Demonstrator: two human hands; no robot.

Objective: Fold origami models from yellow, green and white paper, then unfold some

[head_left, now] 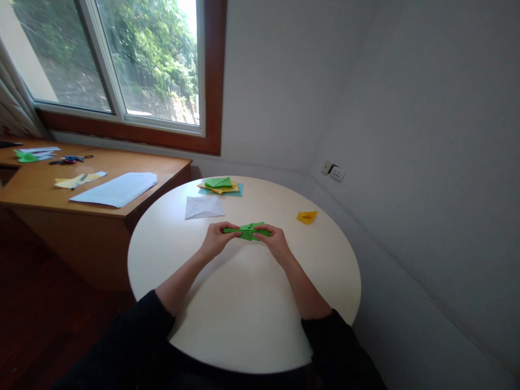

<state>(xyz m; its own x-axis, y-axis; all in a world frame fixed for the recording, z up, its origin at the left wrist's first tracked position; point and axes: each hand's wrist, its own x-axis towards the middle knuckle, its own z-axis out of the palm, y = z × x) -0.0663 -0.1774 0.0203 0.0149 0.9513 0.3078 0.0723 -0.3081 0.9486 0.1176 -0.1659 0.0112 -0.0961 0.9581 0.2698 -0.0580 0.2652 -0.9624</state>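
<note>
A folded green paper (246,233) is held between my two hands above the middle of the round white table (239,303). My left hand (219,236) pinches its left end between thumb and fingers. At the other end, my right hand (275,238) grips it the same way. Layered folds and a long crease run across the paper, with small points sticking out at its middle. Beyond my left hand lies a creased white paper (204,207). A folded yellow paper piece (307,217) rests to the right of my right hand, apart from it.
Toward the table's far edge sits a pile of folded green, yellow and blue papers (219,186). A wooden desk (170,172) at the left carries white sheets (117,189), scissors (69,160) and paper scraps. A wall socket (337,173) is beyond the table, at the right.
</note>
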